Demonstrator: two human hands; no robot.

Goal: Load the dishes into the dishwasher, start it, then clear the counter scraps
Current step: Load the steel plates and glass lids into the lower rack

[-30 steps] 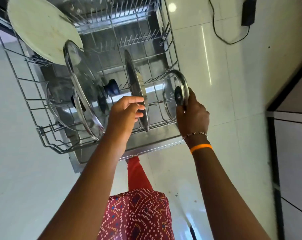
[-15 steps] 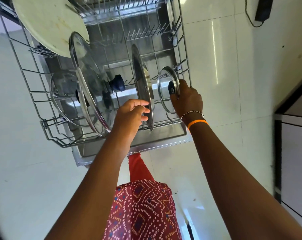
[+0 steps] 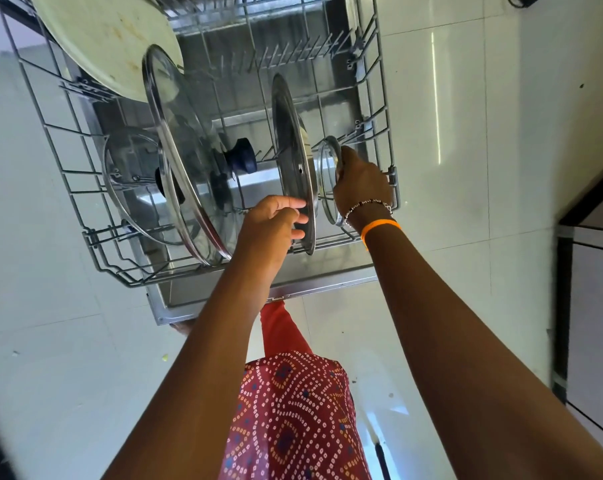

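The pulled-out wire dishwasher rack (image 3: 68, 174) holds lids standing on edge. My right hand (image 3: 360, 181) grips a small glass lid (image 3: 326, 178) at the rack's right end, set upright between the tines. My left hand (image 3: 276, 225) touches the lower rim of a steel lid (image 3: 291, 157) with loosely bent fingers. To the left stand a large glass lid (image 3: 186, 150) with a dark blue knob and another glass lid (image 3: 130, 174) behind it. A round white plate (image 3: 102, 39) leans at the rack's back left.
The open dishwasher door (image 3: 224, 296) lies under the rack, above pale glossy floor tiles (image 3: 466, 133). A dark cabinet edge (image 3: 566, 289) runs down the right side. My red patterned clothing (image 3: 293, 410) fills the bottom centre.
My right hand has carried the small glass lid down and left into the rack, beside the steel lid. My left hand stays at the steel lid's rim.
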